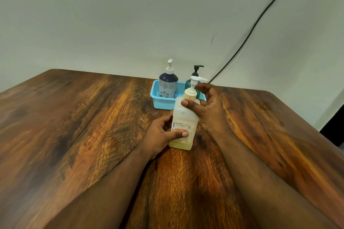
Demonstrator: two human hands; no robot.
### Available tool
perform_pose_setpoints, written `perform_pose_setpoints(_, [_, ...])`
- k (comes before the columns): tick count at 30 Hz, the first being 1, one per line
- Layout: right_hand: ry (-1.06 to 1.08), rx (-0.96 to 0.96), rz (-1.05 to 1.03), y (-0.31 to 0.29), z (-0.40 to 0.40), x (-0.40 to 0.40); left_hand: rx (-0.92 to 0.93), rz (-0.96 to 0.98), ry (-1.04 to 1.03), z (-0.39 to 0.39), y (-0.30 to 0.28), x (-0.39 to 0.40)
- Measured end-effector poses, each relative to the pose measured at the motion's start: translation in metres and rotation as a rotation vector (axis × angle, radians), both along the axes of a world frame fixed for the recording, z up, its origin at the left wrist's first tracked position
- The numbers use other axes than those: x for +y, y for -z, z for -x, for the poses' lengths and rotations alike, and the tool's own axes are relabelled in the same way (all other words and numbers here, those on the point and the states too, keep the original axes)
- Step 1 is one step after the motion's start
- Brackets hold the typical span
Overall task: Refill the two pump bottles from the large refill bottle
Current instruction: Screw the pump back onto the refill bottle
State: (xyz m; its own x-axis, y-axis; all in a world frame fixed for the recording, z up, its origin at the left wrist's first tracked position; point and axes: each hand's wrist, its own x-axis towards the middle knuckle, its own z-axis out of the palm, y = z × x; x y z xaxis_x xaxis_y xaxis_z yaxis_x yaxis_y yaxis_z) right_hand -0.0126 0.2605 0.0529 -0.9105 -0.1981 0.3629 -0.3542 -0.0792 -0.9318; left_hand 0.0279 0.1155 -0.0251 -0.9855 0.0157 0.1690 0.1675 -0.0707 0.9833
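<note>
both hands (163, 132) grip squarish translucent refill bottle (183, 117) — upright.

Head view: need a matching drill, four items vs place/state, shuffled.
Items:
1. refill bottle
2. navy pump bottle
3. teal pump bottle
4. black cable

Places/states:
A. runs along the wall
B. in the blue basket, left side
C. held on the table by the left hand and right hand
D. in the basket, partly hidden behind the refill bottle's pump

Pairs: 1-C, 2-B, 3-D, 4-A
</note>
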Motion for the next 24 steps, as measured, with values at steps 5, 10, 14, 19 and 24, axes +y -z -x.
perform_pose_setpoints(5, [0.056,-0.030,-0.120,-0.004,0.002,-0.001,-0.006,0.007,-0.018,-0.001,0.001,0.001])
perform_pose_setpoints(10, [0.150,0.028,-0.138,-0.007,-0.006,-0.009,-0.015,-0.002,-0.034,0.001,0.004,0.000])
perform_pose_setpoints(14, [-0.256,-0.195,0.046,-0.014,-0.002,0.009,-0.005,-0.032,-0.044,0.000,0.003,0.003])
perform_pose_setpoints(19, [-0.243,-0.189,-0.086,-0.034,0.006,0.016,-0.021,-0.006,-0.088,0.001,0.002,0.005])
perform_pose_setpoints(24, [0.028,-0.004,-0.236,-0.025,-0.004,-0.013,-0.009,-0.008,-0.127,0.002,0.006,0.006])
